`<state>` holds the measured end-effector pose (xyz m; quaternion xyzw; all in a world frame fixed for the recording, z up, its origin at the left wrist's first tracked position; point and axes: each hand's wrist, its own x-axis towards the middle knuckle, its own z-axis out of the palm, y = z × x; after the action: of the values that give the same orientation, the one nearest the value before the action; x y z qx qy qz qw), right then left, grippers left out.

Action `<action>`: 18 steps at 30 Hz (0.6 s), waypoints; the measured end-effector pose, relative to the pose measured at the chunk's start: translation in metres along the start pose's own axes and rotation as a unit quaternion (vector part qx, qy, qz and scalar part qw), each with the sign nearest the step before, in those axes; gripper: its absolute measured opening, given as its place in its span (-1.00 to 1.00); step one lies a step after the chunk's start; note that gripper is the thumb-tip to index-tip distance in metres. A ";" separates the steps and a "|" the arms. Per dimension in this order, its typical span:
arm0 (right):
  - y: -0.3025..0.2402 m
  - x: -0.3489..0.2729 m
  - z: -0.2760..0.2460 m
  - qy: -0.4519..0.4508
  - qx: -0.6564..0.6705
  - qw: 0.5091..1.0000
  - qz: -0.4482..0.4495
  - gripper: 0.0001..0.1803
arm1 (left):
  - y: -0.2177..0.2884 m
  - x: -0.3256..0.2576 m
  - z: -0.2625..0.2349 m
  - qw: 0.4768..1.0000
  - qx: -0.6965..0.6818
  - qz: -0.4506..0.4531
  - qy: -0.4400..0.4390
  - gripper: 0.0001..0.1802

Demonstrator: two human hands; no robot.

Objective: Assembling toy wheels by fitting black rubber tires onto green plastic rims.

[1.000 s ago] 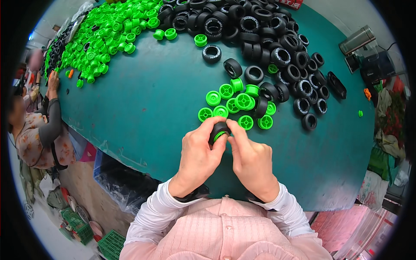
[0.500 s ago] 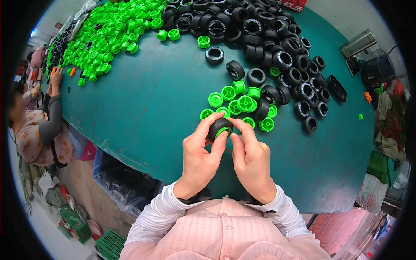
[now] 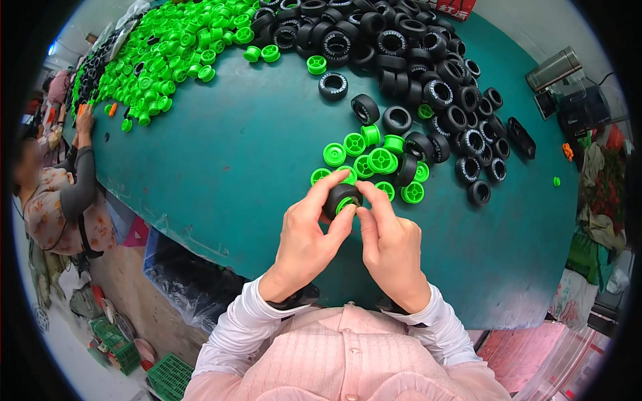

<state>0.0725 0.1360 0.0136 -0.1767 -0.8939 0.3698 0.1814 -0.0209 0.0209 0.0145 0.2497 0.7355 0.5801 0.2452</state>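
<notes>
Between both hands, close to the table's near side, is a small black toy tyre [image 3: 339,194] with a bright green wheel rim [image 3: 344,204] set in its opening. My left hand [image 3: 302,242] grips the tyre, forefinger over its far side and thumb on the rim. On the other side, my right hand [image 3: 396,252] pinches the tyre's edge, its thumb tip beside the left thumb. How deep the rim sits is hidden by the fingers. Just beyond lie several loose green wheel rims [image 3: 382,160] and black tyres [image 3: 397,119].
A big heap of black tyres [image 3: 391,43] covers the far side of the green table [image 3: 234,154]. Far left spreads a pile of green rims [image 3: 190,40]. A black tray [image 3: 520,137] and a metal flask [image 3: 554,67] are at right. Another person [image 3: 63,200] works at left.
My right thumb and forefinger have closed in on the tyre's edge, nearer my left thumb. The tyre stays in almost the same place.
</notes>
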 end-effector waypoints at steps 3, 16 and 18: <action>0.001 0.002 -0.001 0.013 0.031 0.999 0.004 -0.62 | -0.001 -0.006 0.003 0.998 -0.062 -0.006 0.023 -0.52; 0.003 0.002 0.007 0.041 -0.064 0.993 -0.088 -0.57 | -0.005 0.001 -0.005 0.999 0.037 0.014 -0.018 -0.61; 0.005 0.002 0.004 0.035 -0.059 0.994 -0.086 -0.57 | 0.006 0.009 -0.015 0.993 0.066 -0.042 -0.085 -0.57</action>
<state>0.0702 0.1377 0.0070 -0.1220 -0.9193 0.2932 0.2326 -0.0369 0.0171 0.0223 0.2824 0.7585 0.4965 0.3138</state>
